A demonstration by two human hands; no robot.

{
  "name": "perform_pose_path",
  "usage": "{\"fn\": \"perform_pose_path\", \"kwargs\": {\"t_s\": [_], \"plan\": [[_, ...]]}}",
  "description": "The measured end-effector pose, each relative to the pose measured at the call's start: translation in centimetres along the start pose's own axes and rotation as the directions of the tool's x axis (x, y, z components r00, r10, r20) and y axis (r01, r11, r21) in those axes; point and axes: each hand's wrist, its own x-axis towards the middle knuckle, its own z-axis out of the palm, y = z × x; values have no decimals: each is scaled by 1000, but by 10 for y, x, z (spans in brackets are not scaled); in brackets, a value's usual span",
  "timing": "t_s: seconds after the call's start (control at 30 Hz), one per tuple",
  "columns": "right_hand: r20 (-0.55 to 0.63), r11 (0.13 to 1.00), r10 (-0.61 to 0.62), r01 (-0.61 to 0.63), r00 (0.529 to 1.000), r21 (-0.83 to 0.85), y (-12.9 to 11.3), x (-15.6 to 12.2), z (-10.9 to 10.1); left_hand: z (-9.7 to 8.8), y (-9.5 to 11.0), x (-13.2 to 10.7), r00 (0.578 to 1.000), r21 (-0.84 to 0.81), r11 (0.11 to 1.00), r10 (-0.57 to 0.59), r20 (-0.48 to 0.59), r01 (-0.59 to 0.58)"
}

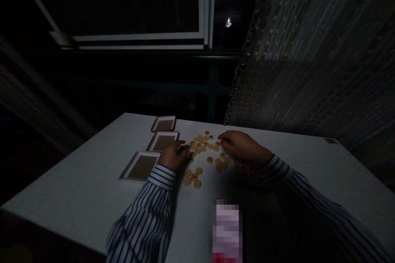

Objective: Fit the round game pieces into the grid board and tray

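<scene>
Resting both hands on the little round chips (203, 144), I touch the pile from two sides. The chips are yellow, some with a red mark; they lie spread on the white table (77, 189), right in front of me, between my hands. My left hand (174, 154) sits at the left edge of the pile, fingers bent low and close together; I cannot tell if it has a chip in it. My right hand (242, 146) sits at the right edge, fingertips down on the chips; I cannot tell if it pinches one either, because the room is so dark. A few loose chips (193, 177) lie apart from the pile, nearer to me, just beside my striped left sleeve (154, 205).

I think the best way is to go slow; hold the fingers flat and low so the chips slide and do not flip or roll; move only a few at a time; mind the loose ones, since a cuff could sweep them away.

Three flat trays lie in a row to the left of the pile. The near tray (142, 167) has a white rim and lies by my left wrist; the middle tray (162, 142) is just beside my left fingers; the far tray (163, 124) lies behind it. Inside each one I see only a flat brown bottom.
</scene>
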Motion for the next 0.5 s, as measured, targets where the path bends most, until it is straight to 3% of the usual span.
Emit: {"fn": "perform_pose_path", "kwargs": {"t_s": [0.13,0.33,0.5], "plan": [[55,999,-32,30,998,35,-3,15,11,4,-8,7,998,75,996,51,46,-54],[128,989,-60,41,990,142,-5,40,31,9,-12,21,989,143,988,30,143,-51],[113,952,-56,19,992,306,-6,58,49,16,-15,33,983,151,987,30,181,-57]]}}
